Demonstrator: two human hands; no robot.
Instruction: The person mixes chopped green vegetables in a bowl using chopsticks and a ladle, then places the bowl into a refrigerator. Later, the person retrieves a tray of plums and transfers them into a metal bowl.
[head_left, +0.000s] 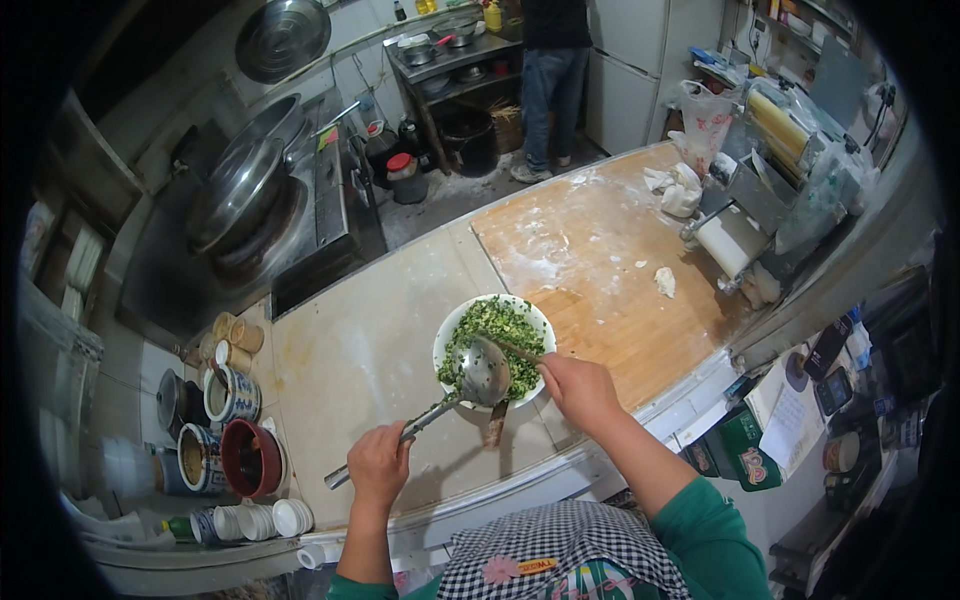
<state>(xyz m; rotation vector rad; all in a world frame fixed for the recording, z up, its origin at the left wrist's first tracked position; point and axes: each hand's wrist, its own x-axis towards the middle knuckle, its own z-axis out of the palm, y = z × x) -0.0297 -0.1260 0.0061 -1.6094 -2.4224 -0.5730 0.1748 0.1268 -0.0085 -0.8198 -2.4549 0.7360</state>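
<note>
A white bowl (442, 339) of chopped green filling (501, 319) stands on the counter in front of me. My left hand (380, 463) grips the handle of a metal ladle (486, 369), whose round bowl is over the filling. Bits of green cling along the ladle's handle. My right hand (581, 390) holds a thin stick-like utensil (517, 349) that reaches to the ladle's bowl; its far end is hidden there. A brown wooden handle (496, 426) sticks out over the near rim of the white bowl, with no hand on it.
At the right, a floured wooden board (615, 315) bears a dough scrap (664, 282) beside a roller machine (739, 240). Seasoning pots (232, 396), a red bowl (251, 459) and stacked small dishes (291, 517) stand at the left. Beyond are a wok (238, 196) and a person (555, 82) standing.
</note>
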